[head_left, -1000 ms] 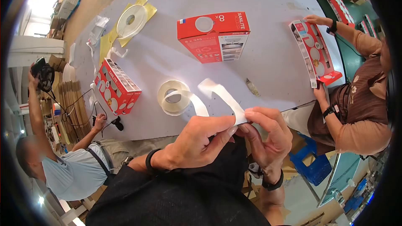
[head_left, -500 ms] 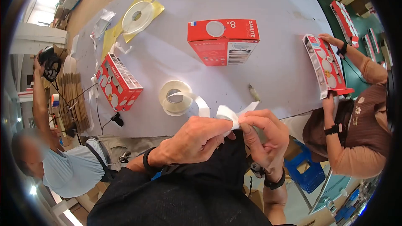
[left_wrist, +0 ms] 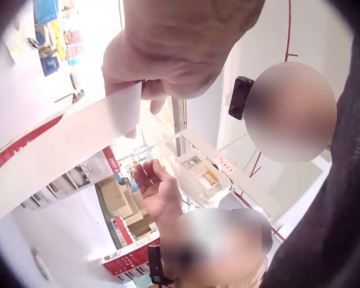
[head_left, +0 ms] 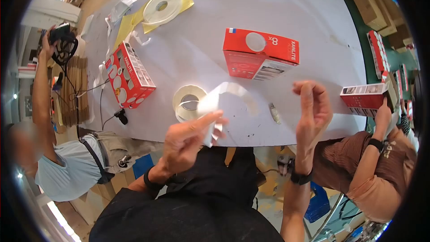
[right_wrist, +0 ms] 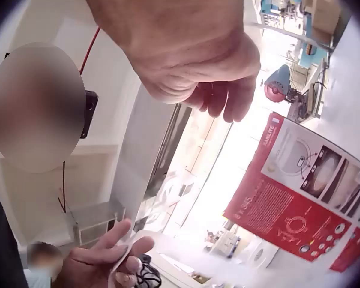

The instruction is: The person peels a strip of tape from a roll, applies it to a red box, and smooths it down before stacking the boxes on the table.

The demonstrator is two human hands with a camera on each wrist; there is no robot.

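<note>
My left hand [head_left: 181, 145] pinches a strip of white tape [left_wrist: 78, 132] between thumb and fingers. The strip blurs in the head view as it arcs up and to the right over the table. Beyond the left hand, a roll of white tape [head_left: 179, 94] lies flat. Well apart to the right, my right hand [head_left: 316, 114] is raised with its fingers loosely bent and nothing between them, as the right wrist view [right_wrist: 192, 54] also shows. A red and white lamp box [head_left: 239, 58] stands ahead of the hands, between them and the far side.
Another red box [head_left: 130, 78] stands at the left. Behind it a larger tape roll [head_left: 163, 9] lies on yellow sheet. A small worn tool [head_left: 274, 113] lies near the right hand. One person [head_left: 71, 170] stands left with a cable; another [head_left: 358, 170] handles a red box [head_left: 363, 98] at right.
Both hands were together on the tape near the table's front edge. The right hand has let go and moved right; the left hand keeps the strip and has moved left.
</note>
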